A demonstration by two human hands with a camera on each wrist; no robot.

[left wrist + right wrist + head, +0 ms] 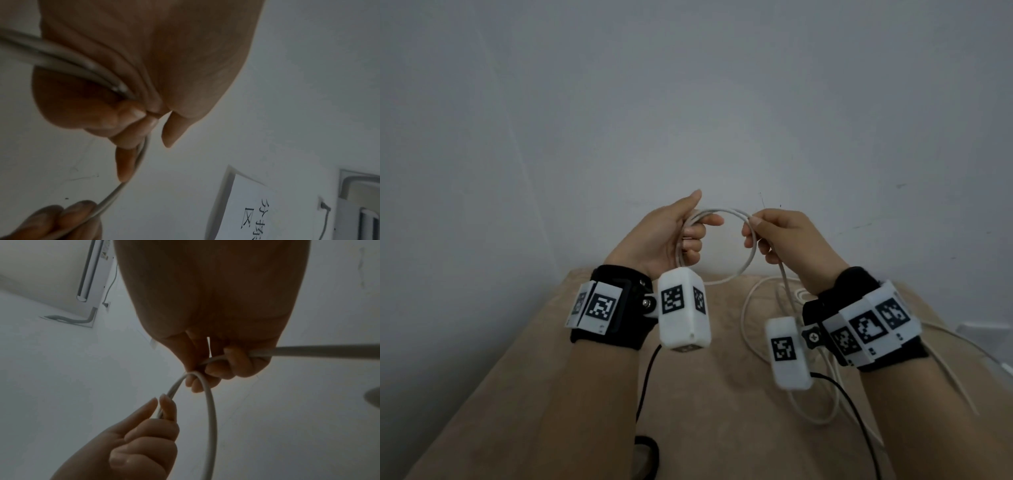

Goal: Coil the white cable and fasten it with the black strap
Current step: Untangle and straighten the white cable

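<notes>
The white cable forms a loop held up between both hands above the beige table. My left hand grips several turns of the coil, fingers curled round them. My right hand pinches the cable on the loop's right side, and the strand runs back through its fingers. Loose cable trails from there onto the table under my right wrist. A black loop, apparently the strap, lies near the table's front edge, partly hidden by my left arm.
A plain white wall rises right behind the table. Black leads hang from both wrist cameras across the tabletop. A paper sign and an air conditioner are up on the walls, far off.
</notes>
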